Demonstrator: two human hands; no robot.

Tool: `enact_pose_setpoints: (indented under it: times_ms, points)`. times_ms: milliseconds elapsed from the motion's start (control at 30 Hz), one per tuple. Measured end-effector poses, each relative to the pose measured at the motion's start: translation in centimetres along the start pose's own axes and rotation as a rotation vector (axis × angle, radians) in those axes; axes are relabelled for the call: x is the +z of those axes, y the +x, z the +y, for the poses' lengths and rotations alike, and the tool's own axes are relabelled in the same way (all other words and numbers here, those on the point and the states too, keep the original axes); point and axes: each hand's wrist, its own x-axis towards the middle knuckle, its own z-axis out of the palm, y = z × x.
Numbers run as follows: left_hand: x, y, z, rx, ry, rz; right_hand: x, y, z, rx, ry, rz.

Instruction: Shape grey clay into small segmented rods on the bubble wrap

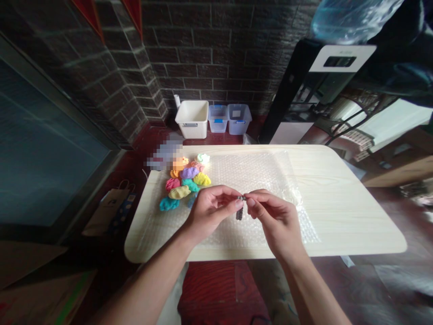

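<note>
My left hand (pixel 211 205) and my right hand (pixel 270 214) meet above the middle of a pale wooden table (pixel 355 203). Both pinch a small dark beaded piece (pixel 240 208) between thumb and fingers, and part of it hangs down below the fingertips. A sheet of bubble wrap (pixel 260 171) lies flat under my hands. Left of my left hand sits a pile of several colourful soft lumps (pixel 186 180), orange, purple, yellow, pink, teal and green.
On the floor behind the table stand a white bin (pixel 192 118) and two clear plastic boxes (pixel 230 118) against a dark brick wall. A water dispenser (pixel 314 85) stands at the back right. A paper bag (pixel 110 207) leans by the table's left side.
</note>
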Motion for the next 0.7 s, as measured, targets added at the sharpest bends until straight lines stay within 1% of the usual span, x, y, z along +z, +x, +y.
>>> enact_pose_setpoints:
  times_ms: [467,700]
  points:
    - [-0.28,0.13,-0.26,0.013,0.061,-0.019,0.23,0.06,-0.50,0.013,-0.117,0.033]
    - [-0.17,0.11,-0.09,0.009,0.056,-0.040,0.18,-0.02,-0.53,0.026,-0.114,0.024]
